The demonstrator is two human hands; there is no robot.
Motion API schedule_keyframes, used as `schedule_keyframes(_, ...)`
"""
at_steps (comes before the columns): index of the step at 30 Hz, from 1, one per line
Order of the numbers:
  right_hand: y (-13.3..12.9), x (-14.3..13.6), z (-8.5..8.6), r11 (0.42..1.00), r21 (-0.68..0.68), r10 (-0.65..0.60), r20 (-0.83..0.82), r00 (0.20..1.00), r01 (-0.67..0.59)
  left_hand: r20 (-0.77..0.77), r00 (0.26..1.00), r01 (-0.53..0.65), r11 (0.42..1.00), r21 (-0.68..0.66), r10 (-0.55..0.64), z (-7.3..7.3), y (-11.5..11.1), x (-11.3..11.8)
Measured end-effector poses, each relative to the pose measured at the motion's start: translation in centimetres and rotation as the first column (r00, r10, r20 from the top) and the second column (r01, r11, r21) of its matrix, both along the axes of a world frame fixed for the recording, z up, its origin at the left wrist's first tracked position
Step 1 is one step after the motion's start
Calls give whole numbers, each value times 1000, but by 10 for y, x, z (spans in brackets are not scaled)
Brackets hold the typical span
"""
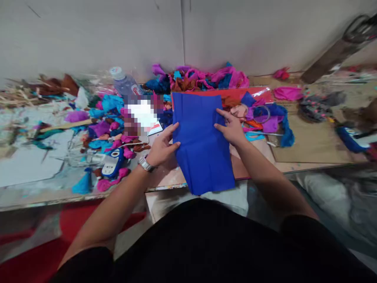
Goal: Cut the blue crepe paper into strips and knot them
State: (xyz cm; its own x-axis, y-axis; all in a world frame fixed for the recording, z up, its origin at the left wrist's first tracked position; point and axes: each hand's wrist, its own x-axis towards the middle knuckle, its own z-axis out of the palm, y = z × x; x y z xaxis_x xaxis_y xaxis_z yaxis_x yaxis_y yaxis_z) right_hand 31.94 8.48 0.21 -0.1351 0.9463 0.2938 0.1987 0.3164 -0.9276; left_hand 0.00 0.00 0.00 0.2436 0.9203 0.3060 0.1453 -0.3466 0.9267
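Note:
A creased sheet of deep blue material point(202, 145), paper or thin cloth, is held up over the front edge of the table. My left hand point(163, 146), with a metal watch on the wrist, pinches its left edge between thumb and fingers. On the opposite side my right hand point(231, 127) grips the right edge, the index finger and thumb showing on the front face. The lower end of the sheet hangs past the table edge. Behind it lies an orange-red sheet point(241, 93), partly covered.
Crumpled pink and blue scraps point(200, 78) lie along the wall. A plastic bottle point(126, 82) stands back left, near a bright, blurred-out screen point(144, 114). A blue-and-white device point(113, 162) lies among scraps on the left. Brown cardboard point(309, 143) and a tape ring point(262, 114) are on the right.

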Motion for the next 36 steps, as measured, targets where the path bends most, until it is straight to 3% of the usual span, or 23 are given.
schedule_keyframes(10, -1, 0, 2, 996, 75, 52, -72, 996, -46, 85, 996, 29, 999, 43, -33, -1, 2, 0)
schedule_keyframes(17, -5, -2, 7, 994, 71, 88, -116, 989, -80, 27, 994, 100, 994, 46, -101, 0, 2, -1)
schedule_keyframes(23, -9, -2, 12, 988, 111, 119, -126, 985, -106, 127, 990, 72, 996, -47, -65, 1, 1, 2)
schedule_keyframes(27, -12, -2, 17, 991, 87, 115, -152, 982, -103, 226, 974, 42, 984, -172, -3, 9, -6, 7)
schedule_keyframes(31, -13, -2, 14, 993, 63, 110, -153, 982, -101, 274, 962, 88, 957, -278, -9, 17, -10, 10)
schedule_keyframes(33, -11, -3, 10, 993, 69, 104, -108, 989, -96, 268, 963, 115, 958, -264, -42, 16, -10, 9)
schedule_keyframes(36, -8, -1, 6, 991, 131, 15, -4, 1000, -15, 158, 984, 111, 984, -140, -88, 11, -6, 4)
